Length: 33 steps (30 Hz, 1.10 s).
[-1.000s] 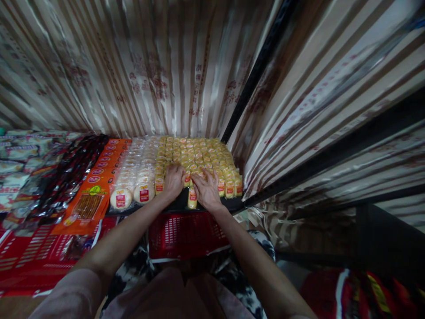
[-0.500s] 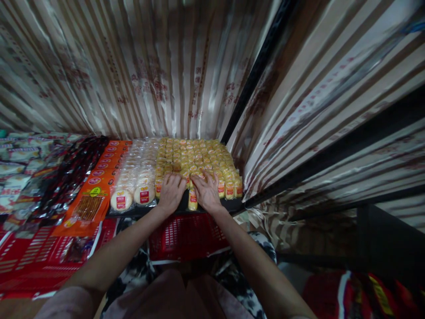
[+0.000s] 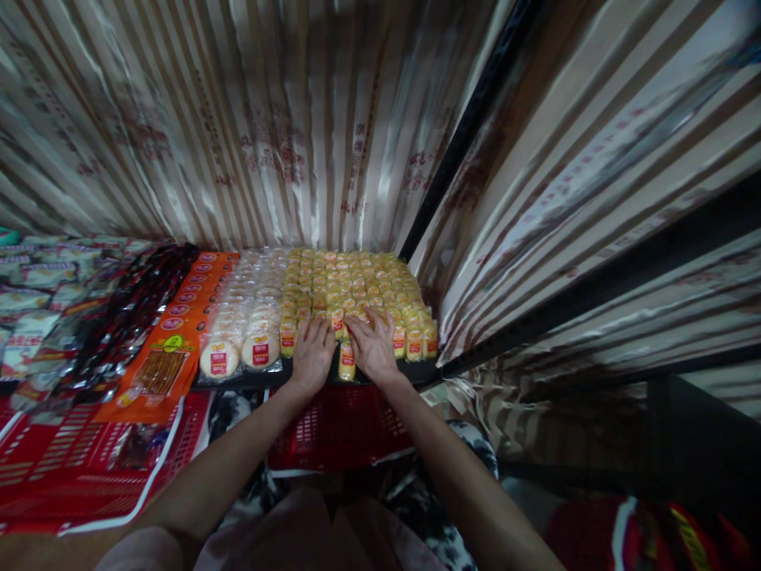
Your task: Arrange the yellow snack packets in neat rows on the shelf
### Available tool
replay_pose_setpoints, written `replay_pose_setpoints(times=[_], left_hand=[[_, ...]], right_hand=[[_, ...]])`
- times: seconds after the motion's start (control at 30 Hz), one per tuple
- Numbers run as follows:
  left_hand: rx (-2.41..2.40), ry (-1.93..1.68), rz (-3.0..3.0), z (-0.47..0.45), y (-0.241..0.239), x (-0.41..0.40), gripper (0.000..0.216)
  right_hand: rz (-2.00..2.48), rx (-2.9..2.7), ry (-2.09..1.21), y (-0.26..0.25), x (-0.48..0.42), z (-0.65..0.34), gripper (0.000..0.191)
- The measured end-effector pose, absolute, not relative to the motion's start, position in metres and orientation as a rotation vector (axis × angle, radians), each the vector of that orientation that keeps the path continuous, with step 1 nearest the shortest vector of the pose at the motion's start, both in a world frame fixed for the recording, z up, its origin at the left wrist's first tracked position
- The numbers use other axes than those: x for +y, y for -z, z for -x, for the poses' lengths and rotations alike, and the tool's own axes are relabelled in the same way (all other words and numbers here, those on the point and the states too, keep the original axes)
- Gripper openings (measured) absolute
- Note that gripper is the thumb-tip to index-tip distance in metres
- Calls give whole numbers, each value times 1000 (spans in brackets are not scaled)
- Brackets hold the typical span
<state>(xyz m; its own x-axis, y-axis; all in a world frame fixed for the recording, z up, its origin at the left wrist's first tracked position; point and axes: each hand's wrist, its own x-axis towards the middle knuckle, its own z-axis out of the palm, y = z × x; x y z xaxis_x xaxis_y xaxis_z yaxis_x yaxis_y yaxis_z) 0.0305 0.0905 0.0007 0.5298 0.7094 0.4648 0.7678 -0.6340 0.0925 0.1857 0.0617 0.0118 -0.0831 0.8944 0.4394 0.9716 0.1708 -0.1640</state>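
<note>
Rows of small yellow snack rolls in clear wrappers (image 3: 350,274) stand packed together on a dark shelf (image 3: 428,370). My left hand (image 3: 313,357) rests against the front rows, its fingers stretched forward over the packs. Beside it my right hand (image 3: 373,347) lies on the same rows, fingers spread and touching the tops. A single wrapped roll (image 3: 346,362) stands out in front of the others, between my hands and close to the right one. My fingertips partly cover the packs beneath them.
Left of the rolls are round white crackers in clear wrap (image 3: 260,350), orange snack bags (image 3: 163,361), dark packets (image 3: 134,297) and white packets (image 3: 47,274). Red baskets (image 3: 338,428) sit below the shelf edge. A black post (image 3: 457,151) and striped curtains (image 3: 309,119) enclose the shelf.
The view has shifted slightly. Both hands stay at the front rows, with the fingers moved only a little; the single roll still stands in front.
</note>
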Motion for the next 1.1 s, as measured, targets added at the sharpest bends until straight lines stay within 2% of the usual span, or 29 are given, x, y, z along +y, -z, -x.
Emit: replay_pose_setpoints(times=[0.17, 0.53, 0.8, 1.1], left_hand=[[-1355, 805, 2563, -36, -2, 95, 31], [-1381, 722, 2525, -45, 7, 99, 24], [-1377, 715, 2505, -44, 13, 94, 36], [-1360, 803, 2527, -49, 17, 92, 36]], right_hand=[[1763, -2031, 225, -13, 61, -186, 38], [1733, -2011, 211, -12, 63, -187, 39], [1781, -2050, 234, -10, 63, -184, 45], [1840, -2173, 348, -15, 66, -179, 55]])
